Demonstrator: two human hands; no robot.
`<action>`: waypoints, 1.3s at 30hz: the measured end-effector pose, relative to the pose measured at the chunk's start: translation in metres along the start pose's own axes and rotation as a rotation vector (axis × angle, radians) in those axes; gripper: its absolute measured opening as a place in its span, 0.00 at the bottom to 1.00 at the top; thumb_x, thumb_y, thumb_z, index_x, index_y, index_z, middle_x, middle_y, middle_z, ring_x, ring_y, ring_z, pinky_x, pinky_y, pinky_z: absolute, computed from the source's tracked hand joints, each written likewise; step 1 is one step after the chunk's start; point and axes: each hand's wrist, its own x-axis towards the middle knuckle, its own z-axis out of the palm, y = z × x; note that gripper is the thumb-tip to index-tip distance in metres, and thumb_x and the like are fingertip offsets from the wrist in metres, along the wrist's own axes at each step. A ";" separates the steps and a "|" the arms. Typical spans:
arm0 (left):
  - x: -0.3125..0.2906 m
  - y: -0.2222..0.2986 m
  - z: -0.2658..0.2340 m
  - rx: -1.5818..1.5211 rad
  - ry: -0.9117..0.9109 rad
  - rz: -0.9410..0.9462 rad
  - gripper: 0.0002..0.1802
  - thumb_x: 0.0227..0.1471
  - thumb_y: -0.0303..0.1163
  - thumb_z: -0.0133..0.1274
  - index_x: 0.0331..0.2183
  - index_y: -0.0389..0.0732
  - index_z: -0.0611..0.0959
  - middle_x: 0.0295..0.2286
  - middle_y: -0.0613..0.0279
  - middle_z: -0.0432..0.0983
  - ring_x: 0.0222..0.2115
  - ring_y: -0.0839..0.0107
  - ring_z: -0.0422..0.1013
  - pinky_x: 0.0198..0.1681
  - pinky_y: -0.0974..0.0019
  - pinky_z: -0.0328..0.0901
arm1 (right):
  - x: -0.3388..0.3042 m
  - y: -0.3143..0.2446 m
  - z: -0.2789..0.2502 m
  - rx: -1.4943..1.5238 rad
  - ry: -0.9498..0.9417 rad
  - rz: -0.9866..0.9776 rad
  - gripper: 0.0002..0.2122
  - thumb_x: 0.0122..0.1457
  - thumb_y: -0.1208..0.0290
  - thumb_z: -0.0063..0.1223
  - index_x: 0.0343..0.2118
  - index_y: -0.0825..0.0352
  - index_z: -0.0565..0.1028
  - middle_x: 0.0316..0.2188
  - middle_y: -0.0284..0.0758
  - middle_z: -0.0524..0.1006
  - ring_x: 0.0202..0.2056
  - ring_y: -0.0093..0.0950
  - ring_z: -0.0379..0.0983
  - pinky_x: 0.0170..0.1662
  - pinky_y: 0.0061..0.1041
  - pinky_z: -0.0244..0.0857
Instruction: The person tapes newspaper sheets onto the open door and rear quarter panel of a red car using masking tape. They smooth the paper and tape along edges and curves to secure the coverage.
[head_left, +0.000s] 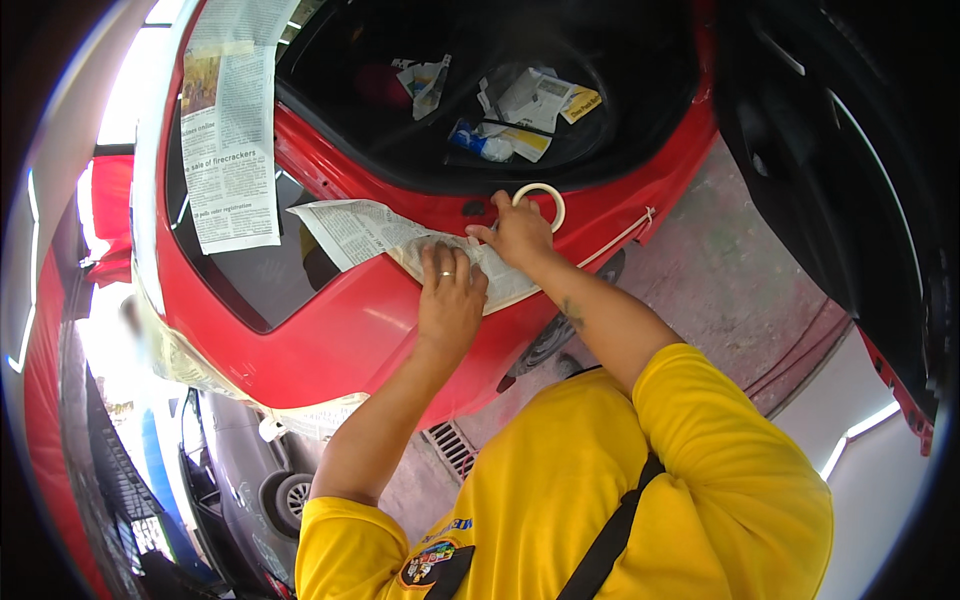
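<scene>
A sheet of newspaper lies over the corner of the red car body panel, beside the open trunk. My left hand rests on this sheet with its fingers bent slightly down against it; a ring is on one finger. Just to the right, my right hand grips a roll of pale masking tape close to the trunk's edge. A pale strip of tape runs along the newspaper's lower right edge near my hands. My palms hide part of the sheet.
Another newspaper sheet hangs over the panel at the upper left. Papers and a blue-and-white item lie in the dark trunk. A black-lined open panel stands at right. A grey car is at lower left.
</scene>
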 end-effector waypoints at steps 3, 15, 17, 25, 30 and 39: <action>-0.009 -0.003 -0.011 -0.164 0.041 -0.029 0.22 0.56 0.44 0.65 0.50 0.45 0.87 0.55 0.49 0.73 0.64 0.48 0.63 0.72 0.33 0.47 | -0.005 0.001 -0.007 0.086 -0.027 0.027 0.31 0.61 0.44 0.66 0.59 0.62 0.73 0.45 0.48 0.81 0.50 0.48 0.78 0.48 0.45 0.75; -0.127 -0.018 -0.020 -1.069 0.731 -0.651 0.10 0.55 0.23 0.63 0.41 0.36 0.87 0.39 0.52 0.82 0.43 0.56 0.77 0.50 0.58 0.70 | -0.188 0.074 -0.099 0.522 -0.411 -0.065 0.46 0.63 0.77 0.59 0.79 0.55 0.43 0.55 0.51 0.81 0.49 0.41 0.83 0.53 0.37 0.73; -0.142 -0.003 -0.014 -1.198 0.674 -0.633 0.11 0.54 0.23 0.64 0.42 0.36 0.87 0.38 0.51 0.82 0.43 0.56 0.77 0.49 0.57 0.70 | -0.206 0.050 -0.100 0.689 -0.500 -0.060 0.49 0.62 0.84 0.54 0.80 0.53 0.37 0.58 0.45 0.80 0.45 0.30 0.80 0.55 0.32 0.73; -0.170 0.022 -0.013 -1.373 0.644 -0.223 0.22 0.47 0.28 0.74 0.45 0.37 0.87 0.43 0.53 0.81 0.44 0.56 0.77 0.49 0.57 0.71 | -0.246 -0.048 -0.090 0.704 -0.475 -0.227 0.51 0.63 0.87 0.53 0.79 0.57 0.30 0.62 0.49 0.78 0.56 0.35 0.81 0.62 0.30 0.68; -0.182 0.015 -0.009 -1.339 0.604 -0.063 0.30 0.44 0.29 0.75 0.50 0.38 0.84 0.49 0.54 0.78 0.51 0.52 0.74 0.54 0.54 0.69 | -0.271 -0.072 -0.073 0.413 -0.390 -0.322 0.52 0.63 0.84 0.57 0.79 0.56 0.31 0.55 0.50 0.82 0.52 0.46 0.83 0.55 0.35 0.73; -0.216 0.037 0.041 -1.654 0.487 -0.115 0.24 0.47 0.29 0.73 0.46 0.39 0.81 0.48 0.53 0.76 0.50 0.50 0.75 0.51 0.53 0.71 | -0.306 -0.095 -0.039 0.018 -0.353 -0.368 0.49 0.64 0.77 0.58 0.80 0.54 0.36 0.43 0.58 0.82 0.43 0.62 0.79 0.47 0.52 0.73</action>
